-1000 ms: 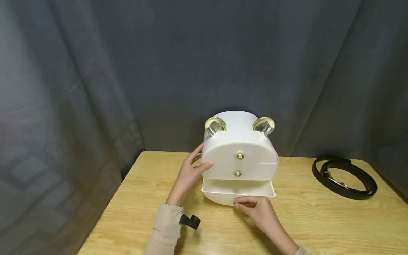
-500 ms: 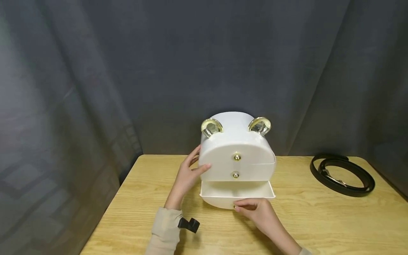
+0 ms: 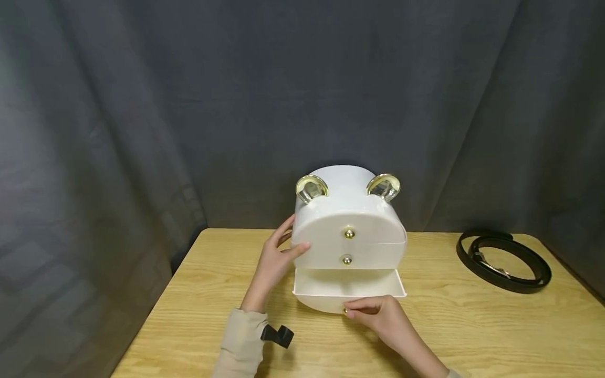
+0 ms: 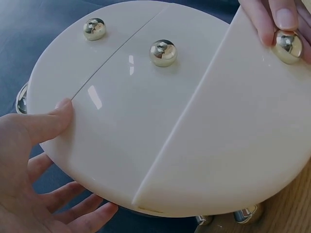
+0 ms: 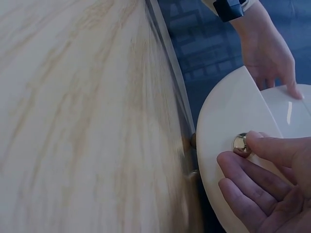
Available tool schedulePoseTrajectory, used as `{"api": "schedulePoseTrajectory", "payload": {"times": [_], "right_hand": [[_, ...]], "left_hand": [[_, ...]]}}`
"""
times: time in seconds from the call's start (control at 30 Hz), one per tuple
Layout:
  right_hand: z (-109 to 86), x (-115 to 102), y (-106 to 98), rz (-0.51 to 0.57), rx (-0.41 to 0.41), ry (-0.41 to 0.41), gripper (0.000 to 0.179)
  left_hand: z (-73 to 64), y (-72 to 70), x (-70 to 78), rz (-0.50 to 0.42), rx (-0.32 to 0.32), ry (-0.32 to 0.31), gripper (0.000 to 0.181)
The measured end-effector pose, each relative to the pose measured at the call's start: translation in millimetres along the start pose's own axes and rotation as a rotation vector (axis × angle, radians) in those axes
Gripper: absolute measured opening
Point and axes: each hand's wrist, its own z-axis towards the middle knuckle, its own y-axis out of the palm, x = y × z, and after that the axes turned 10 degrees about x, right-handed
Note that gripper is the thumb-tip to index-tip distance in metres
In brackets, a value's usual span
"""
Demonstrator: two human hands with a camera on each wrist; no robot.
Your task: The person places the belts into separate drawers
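Standing before the middle of the tabletop's far edge, the white box faces us with two gold-rimmed ears on top and gold feet beneath. We can see its lowest drawer jutting out toward the near edge, while the two sections above sit flush, parted by a thin seam, with one gold ball on the top section and another on the middle one. Our right hand pinches the drawer's gold knob, the thumb and index finger closed on it and the other fingers loosely bent beside it. Our left hand is spread wide at the box's left side, thumb flat on the front and fingers fairly straight along the side, touching without wrapping round. Its beige sleeve ends at the wrist, near a small black fitting. By the tabletop's far right corner, well apart from our hands, we have a coiled black belt; any lettering on its metal buckle is too small for us to read. Behind the far edge hangs a dark grey curtain.
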Motion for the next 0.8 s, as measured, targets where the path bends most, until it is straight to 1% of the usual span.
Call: {"api": "schedulePoseTrajectory", "payload": {"times": [0.2,0.4,0.5,0.8], "right_hand": [[0.3,-1.0,-0.9,0.027,-0.007,-0.006,0.016],[-1.0,0.1,-2.5,0.051,-0.068,-0.008,0.016],[-2.2,-0.2,-2.7,0.046,-0.076,0.001,0.016],[-3.7,-0.8,-0.3,0.007,-0.015,-0.015,0.015]], "left_hand": [[2.1,-0.6,0.7,-0.006,-0.002,0.006,0.071],[0.8,-1.2,-1.8,-0.005,-0.012,0.004,0.071],[0.3,-1.5,-2.2,-0.003,-0.013,0.007,0.07],[0.6,-0.5,-0.9,-0.01,-0.017,0.012,0.071]]}}
